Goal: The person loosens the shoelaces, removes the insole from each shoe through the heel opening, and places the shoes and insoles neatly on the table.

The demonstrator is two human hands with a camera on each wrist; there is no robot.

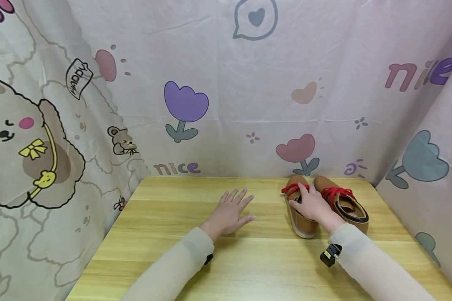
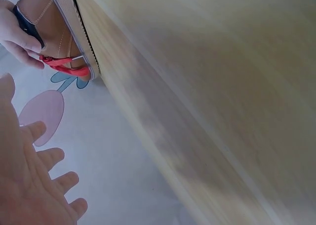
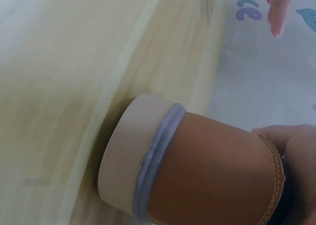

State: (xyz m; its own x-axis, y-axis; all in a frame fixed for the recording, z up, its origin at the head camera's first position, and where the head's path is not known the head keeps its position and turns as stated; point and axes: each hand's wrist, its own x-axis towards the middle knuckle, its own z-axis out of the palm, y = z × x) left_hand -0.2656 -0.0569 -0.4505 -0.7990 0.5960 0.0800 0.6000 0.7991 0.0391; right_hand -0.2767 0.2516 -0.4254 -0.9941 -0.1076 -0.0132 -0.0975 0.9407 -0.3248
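Observation:
My right hand (image 1: 312,203) lies over the opening of the nearer-to-middle brown shoe (image 1: 305,225). Its fingers reach forward to the red laces (image 1: 291,189), and its thumb points left across the collar. Seen from the left wrist, those fingers rest by the dark-lined collar of this upright shoe (image 2: 57,34). In the right wrist view the shoe's heel (image 3: 212,170) and ribbed pale sole face the camera, and the collar hides part of the hand. My left hand (image 1: 227,213) hovers over the table to the left, fingers spread, holding nothing.
A matching brown shoe (image 1: 355,209) with red laces stands close on the right. Both shoes are near the back edge of the wooden table (image 1: 154,242). Printed curtains (image 1: 226,83) hang behind the table and along both sides.

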